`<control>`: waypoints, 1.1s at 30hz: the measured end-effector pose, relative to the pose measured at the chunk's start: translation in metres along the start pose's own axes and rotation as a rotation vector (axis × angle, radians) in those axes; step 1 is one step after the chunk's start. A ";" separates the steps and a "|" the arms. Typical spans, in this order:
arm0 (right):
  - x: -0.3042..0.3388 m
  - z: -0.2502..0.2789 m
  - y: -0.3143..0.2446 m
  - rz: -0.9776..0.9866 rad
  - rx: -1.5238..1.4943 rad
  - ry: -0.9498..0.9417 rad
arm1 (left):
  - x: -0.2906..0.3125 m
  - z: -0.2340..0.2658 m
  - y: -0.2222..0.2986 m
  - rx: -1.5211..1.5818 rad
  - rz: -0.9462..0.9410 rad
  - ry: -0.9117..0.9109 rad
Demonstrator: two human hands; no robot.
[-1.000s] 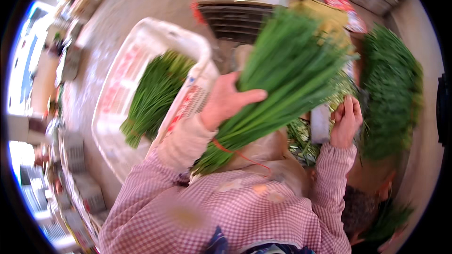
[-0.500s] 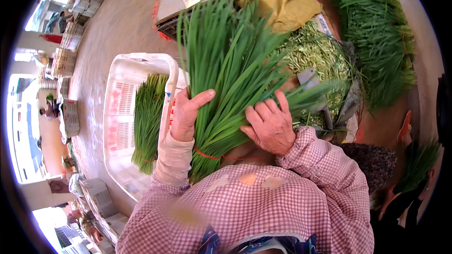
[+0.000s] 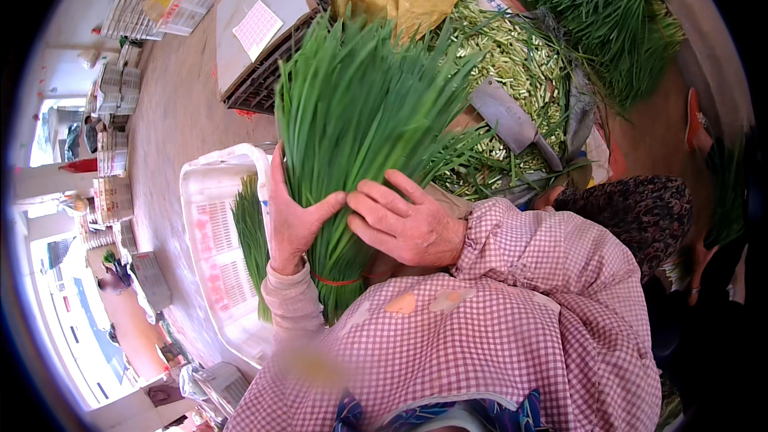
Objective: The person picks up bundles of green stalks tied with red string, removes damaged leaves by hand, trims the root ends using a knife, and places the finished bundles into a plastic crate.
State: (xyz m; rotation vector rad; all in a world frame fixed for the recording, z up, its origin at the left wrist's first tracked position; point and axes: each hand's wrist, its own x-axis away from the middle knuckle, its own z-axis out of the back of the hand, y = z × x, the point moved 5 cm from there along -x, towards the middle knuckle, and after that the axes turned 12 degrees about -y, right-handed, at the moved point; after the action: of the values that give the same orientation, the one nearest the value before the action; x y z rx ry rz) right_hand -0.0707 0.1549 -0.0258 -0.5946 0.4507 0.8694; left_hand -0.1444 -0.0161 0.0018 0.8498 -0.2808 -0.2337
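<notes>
Green leaf bundle [image 3: 364,104] btwn hands, long axis near-far, red tie [image 3: 338,282] at near end; L hand [image 3: 294,224] wrapped round left side, thumb across front; R hand [image 3: 412,226] on right side, fingers bent, can't tell if pinching

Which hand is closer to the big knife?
Right. The right hand is left of the knife; the left hand is farther left, holding the greens.

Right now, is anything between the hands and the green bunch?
Nothing visible: the left hand grips the green bunch directly, and the right hand rests its fingers on it. The cleaver lies off to the right.
</notes>
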 end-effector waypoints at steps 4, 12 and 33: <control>0.006 0.006 -0.001 0.042 -0.091 0.060 | -0.001 0.004 -0.010 0.135 0.030 0.132; 0.032 0.029 0.039 -0.338 -0.516 0.165 | 0.001 0.007 -0.027 0.307 0.095 0.130; 0.004 0.041 0.097 -0.598 -0.200 0.226 | 0.021 0.004 -0.028 0.197 0.024 0.140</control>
State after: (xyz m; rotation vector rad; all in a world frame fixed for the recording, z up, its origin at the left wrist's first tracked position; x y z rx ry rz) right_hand -0.1421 0.2326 -0.0256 -0.9565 0.3602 0.2760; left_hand -0.1283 -0.0432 -0.0142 1.0524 -0.1842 -0.1244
